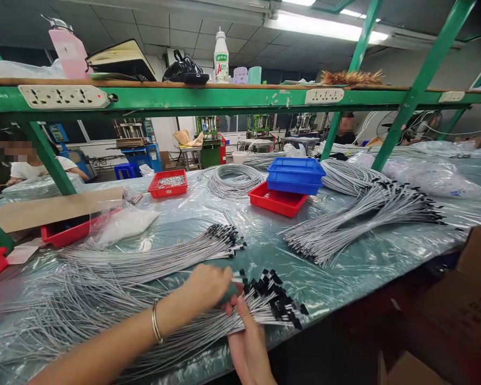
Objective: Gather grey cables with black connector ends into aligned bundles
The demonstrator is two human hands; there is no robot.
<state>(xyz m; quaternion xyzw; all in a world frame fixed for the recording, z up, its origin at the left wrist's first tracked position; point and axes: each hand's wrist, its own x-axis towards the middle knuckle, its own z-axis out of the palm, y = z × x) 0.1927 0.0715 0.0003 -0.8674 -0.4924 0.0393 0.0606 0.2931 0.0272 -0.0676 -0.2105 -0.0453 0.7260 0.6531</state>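
A large bundle of thin grey-white cables [116,315] with black connectors [278,297] lies along the front of the bench. My left hand [208,286], with a bangle at its wrist, is closed above the bundle; it seems to pinch a cable near its black end, though motion blurs the fingertips. From below, my right hand [248,342] is wrapped round the bundle close to the connectors, thumb up along its side. Part of its fingers is hidden by the cables. Just behind lies a second cable bundle [156,259], its black ends pointing right.
Further right lies another tied cable bundle [344,230]. Behind are blue trays [296,174], a red tray [278,202], a red parts tray [167,184] and a cable coil [234,182]. A green shelf [208,99] crosses above. Cardboard boxes [465,299] stand at right. Two people sit beyond.
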